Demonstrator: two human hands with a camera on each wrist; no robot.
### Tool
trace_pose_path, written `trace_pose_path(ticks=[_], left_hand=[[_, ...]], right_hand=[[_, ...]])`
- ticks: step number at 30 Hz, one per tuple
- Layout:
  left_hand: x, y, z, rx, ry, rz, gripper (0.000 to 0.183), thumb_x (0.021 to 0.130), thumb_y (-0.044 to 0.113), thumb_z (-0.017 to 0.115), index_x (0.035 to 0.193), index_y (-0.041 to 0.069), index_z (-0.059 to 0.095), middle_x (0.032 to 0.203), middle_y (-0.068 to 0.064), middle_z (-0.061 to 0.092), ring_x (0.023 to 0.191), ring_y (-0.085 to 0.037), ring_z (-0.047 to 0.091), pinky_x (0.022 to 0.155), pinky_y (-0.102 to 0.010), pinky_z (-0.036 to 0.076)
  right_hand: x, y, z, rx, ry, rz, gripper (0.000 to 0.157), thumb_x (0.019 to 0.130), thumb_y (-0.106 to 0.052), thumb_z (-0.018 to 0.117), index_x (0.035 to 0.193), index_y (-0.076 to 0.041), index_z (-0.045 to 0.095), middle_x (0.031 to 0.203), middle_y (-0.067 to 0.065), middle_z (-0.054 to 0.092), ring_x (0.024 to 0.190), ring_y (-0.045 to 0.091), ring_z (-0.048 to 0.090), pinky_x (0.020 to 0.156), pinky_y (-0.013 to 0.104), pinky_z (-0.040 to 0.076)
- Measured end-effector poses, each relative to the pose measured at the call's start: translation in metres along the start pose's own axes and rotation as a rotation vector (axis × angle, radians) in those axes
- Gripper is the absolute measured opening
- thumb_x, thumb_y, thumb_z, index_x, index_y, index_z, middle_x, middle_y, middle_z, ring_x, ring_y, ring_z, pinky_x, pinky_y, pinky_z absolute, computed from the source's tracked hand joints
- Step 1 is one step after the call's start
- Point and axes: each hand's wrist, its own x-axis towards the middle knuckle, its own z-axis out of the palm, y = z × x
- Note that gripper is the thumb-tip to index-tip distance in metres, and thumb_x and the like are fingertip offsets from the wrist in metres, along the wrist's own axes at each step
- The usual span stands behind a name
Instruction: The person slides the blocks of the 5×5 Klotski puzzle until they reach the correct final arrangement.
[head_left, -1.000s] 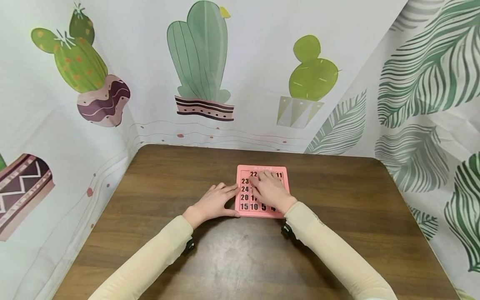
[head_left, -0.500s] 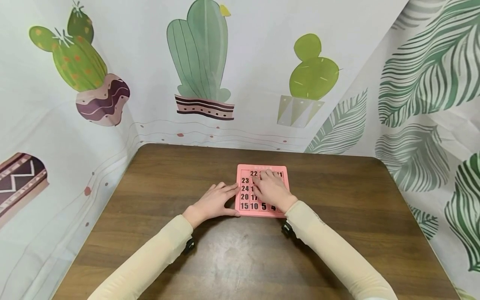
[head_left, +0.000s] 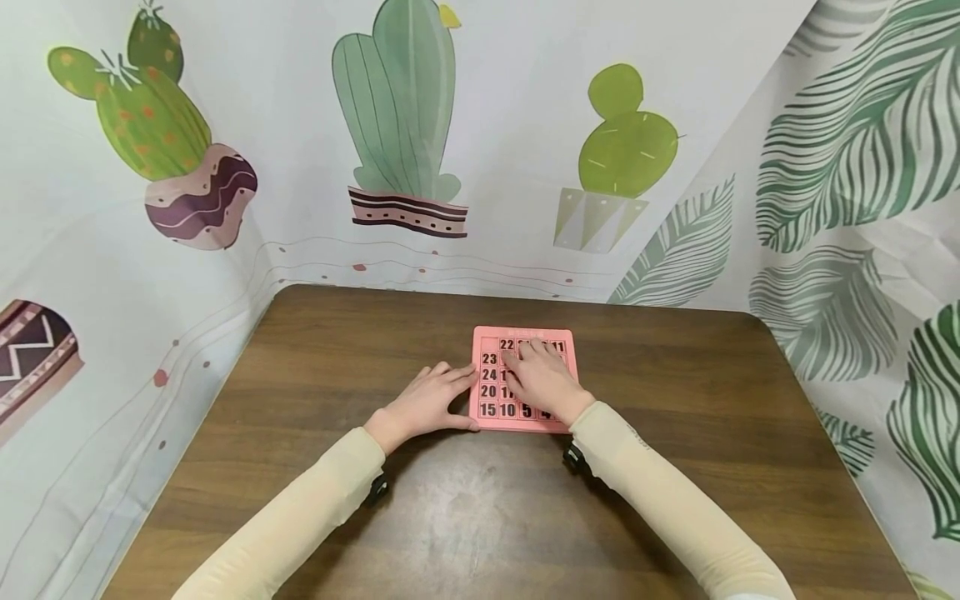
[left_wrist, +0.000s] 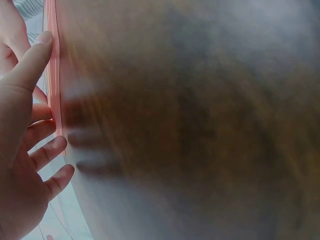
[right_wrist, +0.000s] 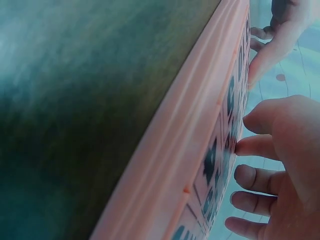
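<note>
A pink number slide puzzle (head_left: pixel 487 410) lies flat on the table, with black numbers on square tiles. Its top-left cell shows plain pink, without a number. Along the puzzle's left edge rests my left hand (head_left: pixel 422 406), fingers extended and thumb at the lower-left corner. In the left wrist view, the thumb and some fingertips meet the pink rim (left_wrist: pixel 54 75). My right hand (head_left: pixel 546 382) lies over the upper and right tiles, hiding several of them. The right wrist view shows its fingers (right_wrist: pixel 257 146) loosely bent, with a fingertip at the tile face (right_wrist: pixel 220 150).
The brown wooden table (head_left: pixel 465 517) extends around the puzzle on all sides. Behind it hangs a white cloth (head_left: pixel 510 125) printed with cacti and leaves. Each sleeve has a dark wrist device (head_left: pixel 573 458) at its cuff.
My right index finger has shifted slightly right, then a little back left over the tiles. The left hand keeps its place at the edge. The head view has tilted slightly.
</note>
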Motion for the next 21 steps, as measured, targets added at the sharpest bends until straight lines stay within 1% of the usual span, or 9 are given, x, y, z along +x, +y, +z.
trace_pose_path(ticks=[6, 9, 16, 21], left_hand=[[-0.001, 0.002, -0.002, 0.001, 0.013, 0.008, 0.092, 0.085, 0.065, 0.075, 0.155, 0.010, 0.051, 0.160, -0.007, 0.048, 0.126, -0.026, 0.050, 0.101, -0.050, 0.045], [-0.001, 0.002, -0.001, 0.009, 0.009, 0.006, 0.092, 0.086, 0.065, 0.075, 0.155, 0.011, 0.051, 0.160, -0.007, 0.048, 0.125, -0.025, 0.050, 0.101, -0.050, 0.045], [-0.001, 0.002, 0.000, 0.024, 0.003, -0.001, 0.093, 0.085, 0.067, 0.074, 0.156, 0.011, 0.050, 0.161, -0.006, 0.048, 0.125, -0.024, 0.050, 0.101, -0.049, 0.045], [-0.001, 0.001, 0.000, 0.026, -0.004, -0.011, 0.094, 0.085, 0.069, 0.073, 0.157, 0.012, 0.049, 0.162, -0.005, 0.046, 0.126, -0.023, 0.050, 0.101, -0.046, 0.045]], right_hand=[[0.002, -0.001, 0.000, 0.012, 0.000, -0.003, 0.044, 0.105, -0.030, 0.058, 0.143, -0.010, 0.065, 0.110, 0.014, 0.065, 0.110, 0.032, 0.057, 0.106, 0.054, 0.046], [0.004, -0.002, -0.001, 0.032, -0.015, 0.008, 0.045, 0.105, -0.030, 0.057, 0.146, -0.012, 0.063, 0.111, 0.014, 0.065, 0.111, 0.031, 0.057, 0.106, 0.055, 0.046], [0.010, -0.006, -0.003, 0.073, -0.045, 0.020, 0.042, 0.106, -0.029, 0.056, 0.143, -0.012, 0.065, 0.125, 0.016, 0.065, 0.115, 0.031, 0.055, 0.110, 0.057, 0.042], [0.012, -0.008, -0.004, 0.080, -0.046, 0.025, 0.041, 0.106, -0.030, 0.056, 0.141, -0.012, 0.066, 0.128, 0.016, 0.065, 0.116, 0.032, 0.055, 0.112, 0.057, 0.040]])
